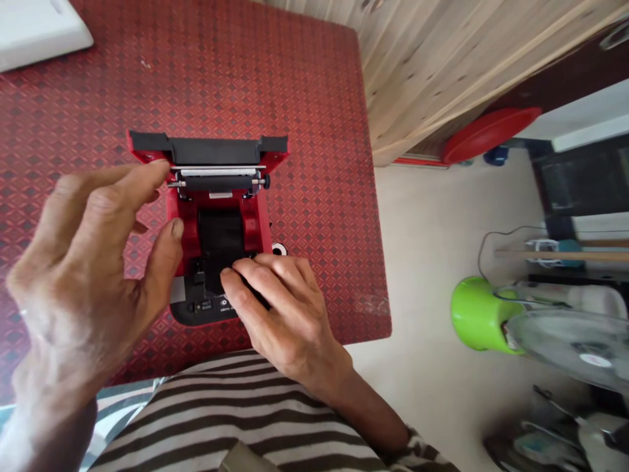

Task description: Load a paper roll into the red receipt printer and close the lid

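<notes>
A small red and black printer (253, 226) stands on the table with its lid (211, 151) raised at the back. A dark roller (216, 183) on a metal shaft runs across below the lid. Inside the bay lies a black strip (221, 229) that extends forward over the front panel (189, 314). My left hand (93, 242) is open, its fingers by the lid's left end and its thumb at the bay's left wall. The fingers of my right hand (280, 301) are bent together on the black strip at the front right; the right thumb is hidden.
The table (319, 105) has a red patterned cover. A white object (39, 29) sits at its far left corner. Right of the table are a wooden wall (417, 59), a green bucket (472, 314), a fan (580, 347) and a red round object (491, 134).
</notes>
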Motion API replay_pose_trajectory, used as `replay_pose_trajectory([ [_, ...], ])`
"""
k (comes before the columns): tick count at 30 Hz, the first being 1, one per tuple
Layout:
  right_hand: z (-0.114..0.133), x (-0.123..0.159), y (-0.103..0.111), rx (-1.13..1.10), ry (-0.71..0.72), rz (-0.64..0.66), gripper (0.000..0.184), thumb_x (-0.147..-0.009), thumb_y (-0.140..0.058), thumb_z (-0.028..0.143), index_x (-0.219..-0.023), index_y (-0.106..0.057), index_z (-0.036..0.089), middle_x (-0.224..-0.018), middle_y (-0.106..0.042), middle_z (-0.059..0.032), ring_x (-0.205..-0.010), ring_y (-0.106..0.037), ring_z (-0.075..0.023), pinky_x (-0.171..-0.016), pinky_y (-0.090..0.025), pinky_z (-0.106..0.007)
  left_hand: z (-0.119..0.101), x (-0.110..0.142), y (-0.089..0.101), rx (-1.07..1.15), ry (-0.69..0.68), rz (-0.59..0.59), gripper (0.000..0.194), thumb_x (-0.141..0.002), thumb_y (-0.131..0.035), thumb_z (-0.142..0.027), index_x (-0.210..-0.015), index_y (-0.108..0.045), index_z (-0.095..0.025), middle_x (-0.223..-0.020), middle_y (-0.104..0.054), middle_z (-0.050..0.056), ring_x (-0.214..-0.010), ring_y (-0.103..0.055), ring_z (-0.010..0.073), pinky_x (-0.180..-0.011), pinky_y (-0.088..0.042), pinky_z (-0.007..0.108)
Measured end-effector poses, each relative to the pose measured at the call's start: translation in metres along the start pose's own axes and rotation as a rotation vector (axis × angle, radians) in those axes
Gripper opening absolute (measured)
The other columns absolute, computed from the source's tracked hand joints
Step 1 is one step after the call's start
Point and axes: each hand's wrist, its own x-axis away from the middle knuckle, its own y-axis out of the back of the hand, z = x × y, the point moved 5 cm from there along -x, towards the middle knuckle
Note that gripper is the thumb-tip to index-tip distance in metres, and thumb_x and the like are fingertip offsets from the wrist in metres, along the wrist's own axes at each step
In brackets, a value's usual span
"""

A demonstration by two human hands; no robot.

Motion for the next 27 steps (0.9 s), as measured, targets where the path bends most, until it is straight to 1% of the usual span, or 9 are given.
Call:
replay_pose_trajectory([
  [2, 0.001, 0.0, 0.0, 0.006, 0.002, -0.01, 0.02, -0.104, -0.059, 0.009, -0.116, -0.075, 0.012, -0.112, -0.081, -0.007, -0.102, -0.066, -0.0198, -0.088, -0.051, -0.037, -0.007, -0.003, -0.004, -0.072, -0.087, -0.003, 0.061, -0.095, -0.07, -0.025, -0.153, -0.055, -0.018, -0.143, -0.07, 0.014, -0.127, -0.068, 0.0315, -0.099, -0.061, 0.045],
  [3, 0.0, 0.0, 0.0, 0.011, 0.001, -0.014, 0.02, -0.104, -0.059, 0.01, -0.116, -0.075, 0.012, -0.112, -0.081, -0.0068, -0.101, -0.066, -0.0197, -0.088, -0.051, -0.037, -0.008, -0.003, -0.006, -0.077, -0.093, -0.008, 0.063, -0.095, -0.07, -0.025, -0.156, -0.052, -0.019, -0.144, -0.069, 0.013, -0.124, -0.07, 0.03, -0.096, -0.063, 0.043],
  [7, -0.001, -0.002, -0.001, 0.029, -0.001, -0.005, 0.02, -0.106, -0.057, 0.011, -0.115, -0.075, 0.013, -0.111, -0.081, -0.0056, -0.099, -0.066, -0.0188, -0.087, -0.052, -0.037, -0.003, -0.002, -0.013, 0.046, -0.031, -0.006, 0.071, -0.095, -0.07, -0.022, -0.161, -0.044, -0.027, -0.143, -0.068, 0.006, -0.116, -0.075, 0.0239, -0.097, -0.063, 0.04],
  [11, -0.001, -0.002, -0.002, 0.04, 0.005, 0.002, 0.02, -0.106, -0.058, 0.012, -0.114, -0.076, 0.014, -0.111, -0.081, -0.0054, -0.099, -0.067, -0.0186, -0.088, -0.054, -0.037, 0.001, -0.004, -0.015, 0.037, -0.016, -0.018, 0.065, -0.094, -0.071, -0.022, -0.156, -0.051, -0.024, -0.13, -0.071, 0.005, -0.108, -0.075, 0.0243, -0.096, -0.065, 0.045],
  [15, 0.0, 0.002, 0.001, 0.025, -0.014, -0.056, 0.018, -0.104, -0.061, 0.012, -0.113, -0.077, 0.014, -0.114, -0.081, -0.0067, -0.106, -0.067, -0.0191, -0.093, -0.055, -0.035, 0.003, 0.0, -0.014, 0.113, -0.04, -0.054, 0.065, -0.087, -0.077, -0.023, -0.149, -0.057, -0.022, -0.131, -0.068, 0.008, -0.113, -0.071, 0.0282, -0.093, -0.066, 0.046],
  [19, 0.0, 0.005, 0.003, 0.014, -0.041, -0.102, 0.02, -0.105, -0.059, 0.013, -0.111, -0.078, 0.016, -0.109, -0.081, -0.006, -0.104, -0.067, -0.0184, -0.092, -0.057, -0.034, -0.002, 0.014, -0.012, 0.061, -0.106, -0.084, 0.065, -0.081, -0.085, -0.019, -0.142, -0.062, -0.018, -0.123, -0.072, 0.01, -0.11, -0.072, 0.0299, -0.098, -0.063, 0.048],
  [22, 0.001, 0.005, 0.003, 0.023, -0.04, -0.094, 0.021, -0.105, -0.058, 0.013, -0.111, -0.078, 0.018, -0.107, -0.081, -0.0051, -0.102, -0.067, -0.018, -0.088, -0.057, -0.035, -0.011, 0.029, -0.01, -0.006, -0.166, -0.069, 0.065, -0.081, -0.085, -0.013, -0.142, -0.063, -0.017, -0.117, -0.077, 0.011, -0.106, -0.073, 0.028, -0.098, -0.061, 0.043],
  [24, 0.004, 0.005, 0.005, 0.041, -0.021, -0.099, 0.021, -0.105, -0.059, 0.014, -0.113, -0.078, 0.016, -0.107, -0.081, -0.006, -0.103, -0.067, -0.0187, -0.086, -0.058, -0.035, -0.014, 0.041, -0.009, -0.018, -0.176, -0.038, 0.069, -0.085, -0.081, -0.014, -0.15, -0.059, -0.02, -0.12, -0.076, 0.011, -0.109, -0.073, 0.0277, -0.097, -0.06, 0.04],
  [27, 0.007, 0.008, 0.006, 0.099, -0.042, -0.114, 0.02, -0.102, -0.063, 0.012, -0.116, -0.078, 0.013, -0.109, -0.081, -0.0084, -0.106, -0.067, -0.0204, -0.086, -0.059, -0.035, -0.012, 0.057, -0.008, -0.067, -0.119, 0.026, 0.069, -0.091, -0.078, -0.024, -0.156, -0.055, -0.029, -0.125, -0.07, 0.014, -0.11, -0.07, 0.031, -0.092, -0.059, 0.044],
])
